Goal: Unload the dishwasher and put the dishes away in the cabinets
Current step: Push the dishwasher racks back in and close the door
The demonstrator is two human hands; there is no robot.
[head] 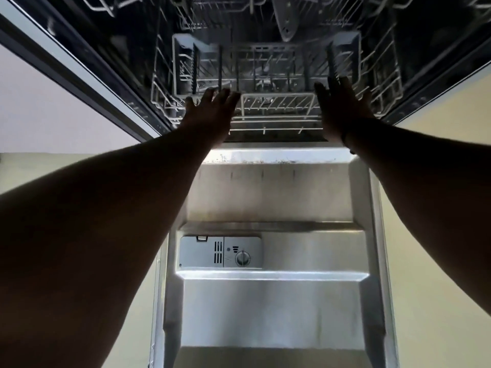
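Observation:
The dishwasher stands open, its steel door [276, 192] folded down flat in front of me. The lower wire rack [276, 102] sits inside the tub and I see no dishes in it. My left hand [210, 112] reaches to the rack's front rim on the left, fingers straight and spread against the wire. My right hand [342, 107] is at the front rim on the right, fingers straight too. A grey cutlery basket [186, 62] stands at the rack's left side. Part of the upper rack [223, 11] shows at the top.
The detergent dispenser [220, 252] with a round knob is set in the door's inner face. A grey spray arm [285, 19] hangs under the upper rack. Pale floor [435, 235] lies on both sides of the door. The dark cabinet edge [66, 67] runs along the left.

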